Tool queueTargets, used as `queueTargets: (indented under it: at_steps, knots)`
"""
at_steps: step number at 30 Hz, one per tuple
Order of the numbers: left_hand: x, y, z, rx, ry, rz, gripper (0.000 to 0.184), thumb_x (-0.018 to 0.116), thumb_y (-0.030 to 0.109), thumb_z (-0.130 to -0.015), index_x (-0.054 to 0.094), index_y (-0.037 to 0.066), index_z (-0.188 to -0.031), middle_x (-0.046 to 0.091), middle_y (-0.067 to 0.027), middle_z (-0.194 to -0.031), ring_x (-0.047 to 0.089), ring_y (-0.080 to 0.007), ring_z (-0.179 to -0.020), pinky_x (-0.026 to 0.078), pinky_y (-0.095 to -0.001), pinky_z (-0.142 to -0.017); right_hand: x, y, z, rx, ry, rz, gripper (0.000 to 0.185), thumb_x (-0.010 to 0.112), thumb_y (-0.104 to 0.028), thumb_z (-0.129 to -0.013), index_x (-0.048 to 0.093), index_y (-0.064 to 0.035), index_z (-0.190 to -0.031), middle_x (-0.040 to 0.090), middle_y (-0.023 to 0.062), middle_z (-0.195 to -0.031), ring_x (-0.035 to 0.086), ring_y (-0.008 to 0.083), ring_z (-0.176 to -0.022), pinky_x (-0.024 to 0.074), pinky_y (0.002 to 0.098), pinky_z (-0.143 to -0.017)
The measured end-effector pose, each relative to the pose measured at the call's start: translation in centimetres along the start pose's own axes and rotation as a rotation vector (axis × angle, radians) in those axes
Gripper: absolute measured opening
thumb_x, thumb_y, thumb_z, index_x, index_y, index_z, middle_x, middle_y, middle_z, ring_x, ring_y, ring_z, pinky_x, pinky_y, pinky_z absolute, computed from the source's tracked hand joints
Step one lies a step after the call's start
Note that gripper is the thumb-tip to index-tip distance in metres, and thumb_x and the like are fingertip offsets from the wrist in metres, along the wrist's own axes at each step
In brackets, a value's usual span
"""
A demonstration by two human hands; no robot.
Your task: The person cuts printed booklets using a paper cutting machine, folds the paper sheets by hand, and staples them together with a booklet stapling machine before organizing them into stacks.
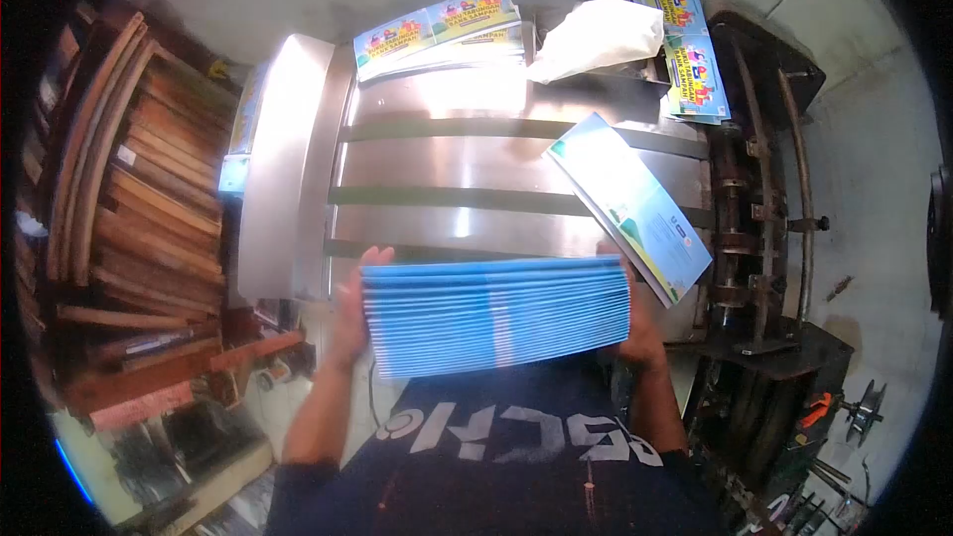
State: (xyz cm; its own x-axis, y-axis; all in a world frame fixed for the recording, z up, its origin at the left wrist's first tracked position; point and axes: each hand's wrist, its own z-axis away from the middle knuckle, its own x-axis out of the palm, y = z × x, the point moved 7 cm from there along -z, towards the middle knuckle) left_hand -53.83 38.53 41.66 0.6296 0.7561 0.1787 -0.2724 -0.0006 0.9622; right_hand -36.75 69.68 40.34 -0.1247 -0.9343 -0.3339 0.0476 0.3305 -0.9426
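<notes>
A thick stack of blue booklets is held upright in front of my chest, its many folded edges facing up at the camera. My left hand is closed against the stack's left end, and my right hand clasps its right end. The stack hides most of my fingers. Just beyond my right hand, a few light-blue printed booklets lie slantwise on the metal table, which is crossed by dark green strips.
Printed cover sheets are piled at the table's far edge. White paper lies beside them, with another cover pile at the far right. Dark machinery borders the right side. Wooden boards fill a rack on the left.
</notes>
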Motion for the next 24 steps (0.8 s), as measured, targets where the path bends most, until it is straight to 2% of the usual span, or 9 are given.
queueTargets:
  at_steps: [1,2,8,11,15,17,21,22,24]
  knots:
    - [0.6,0.2,0.7,0.153,0.140,0.217,0.085,0.045,0.061,-0.095,0.016,0.008,-0.155,0.025,-0.0172,-0.157,0.039,-0.0298,-0.137,0.034,-0.0468,-0.112,0.1,-0.1,0.4,-0.032,0.119,-0.023,0.123,0.089,-0.021,-0.064,0.006,-0.0093,-0.155,0.025,0.0234,-0.155,0.025,0.0362,-0.145,0.0233,0.0463,-0.118]
    - [1.2,0.2,0.7,0.080,0.007,0.321,0.094,0.041,0.065,-0.094,-0.006,0.011,-0.156,-0.004,-0.0128,-0.163,0.024,-0.0298,-0.145,0.029,-0.0465,-0.116,0.1,0.0,0.2,0.017,0.079,-0.086,0.129,0.089,-0.026,-0.065,-0.001,-0.0081,-0.155,0.013,0.0230,-0.159,0.015,0.0354,-0.148,0.0159,0.0473,-0.120]
    - [-0.2,-2.2,2.9,-0.003,0.117,0.234,0.111,0.047,0.081,-0.079,0.003,0.014,-0.157,0.005,-0.0092,-0.164,0.020,-0.0322,-0.147,0.024,-0.0504,-0.117,-0.8,-1.2,0.2,0.173,0.085,-0.079,0.117,0.086,-0.024,-0.071,0.007,-0.0070,-0.155,0.030,0.0233,-0.154,0.031,0.0369,-0.143,0.0273,0.0467,-0.116]
    - [0.4,-2.3,4.7,0.066,0.021,0.123,0.061,0.027,0.034,-0.106,0.004,0.009,-0.156,0.003,-0.0135,-0.163,0.011,-0.0283,-0.149,0.016,-0.0413,-0.120,-0.1,0.1,0.8,0.097,0.179,-0.059,0.104,0.083,-0.023,-0.076,0.016,-0.0072,-0.154,0.039,0.0219,-0.149,0.038,0.0369,-0.138,0.0317,0.0458,-0.114]
    - [1.1,-1.3,5.0,0.139,0.077,0.296,0.063,0.033,0.036,-0.105,0.009,0.006,-0.156,0.029,-0.0144,-0.156,0.033,-0.0271,-0.141,0.028,-0.0410,-0.116,0.9,1.5,0.6,0.174,0.260,-0.172,0.094,0.079,-0.020,-0.079,0.023,-0.0070,-0.153,0.039,0.0214,-0.150,0.038,0.0340,-0.139,0.0317,0.0449,-0.113]
    - [-0.1,-3.8,6.1,0.009,0.260,0.335,0.126,0.058,0.084,-0.068,0.012,0.005,-0.155,0.029,-0.0155,-0.155,0.033,-0.0310,-0.141,0.025,-0.0459,-0.117,0.7,1.6,0.4,0.242,0.284,-0.216,0.092,0.078,-0.014,-0.080,0.023,-0.0069,-0.153,0.040,0.0207,-0.148,0.040,0.0308,-0.137,0.0324,0.0427,-0.113]
    - [0.1,-3.4,6.7,0.085,0.018,0.062,0.113,0.086,0.042,-0.072,0.018,0.004,-0.153,0.040,-0.0146,-0.147,0.041,-0.0278,-0.135,0.033,-0.0457,-0.112,0.2,0.4,-0.8,0.223,0.139,-0.188,0.090,0.075,-0.010,-0.081,0.022,-0.0066,-0.153,0.041,0.0198,-0.147,0.041,0.0294,-0.135,0.0335,0.0405,-0.111]
    - [0.2,-3.7,6.6,0.042,0.042,-0.022,0.096,0.087,0.011,-0.072,0.029,0.004,-0.148,0.050,-0.0118,-0.137,0.049,-0.0248,-0.126,0.041,-0.0418,-0.106,0.1,-0.1,-1.0,0.217,0.154,-0.176,0.089,0.074,-0.010,-0.081,0.022,-0.0062,-0.153,0.045,0.0193,-0.144,0.045,0.0297,-0.132,0.0353,0.0403,-0.110]
    - [0.6,-4.8,6.7,-0.012,0.225,-0.015,0.081,0.083,0.006,-0.075,0.037,0.002,-0.141,0.055,-0.0110,-0.130,0.054,-0.0215,-0.118,0.045,-0.0383,-0.100,0.1,-0.2,-1.0,0.207,0.152,-0.161,0.087,0.074,-0.010,-0.082,0.023,-0.0058,-0.153,0.048,0.0189,-0.141,0.049,0.0300,-0.128,0.0371,0.0400,-0.108]
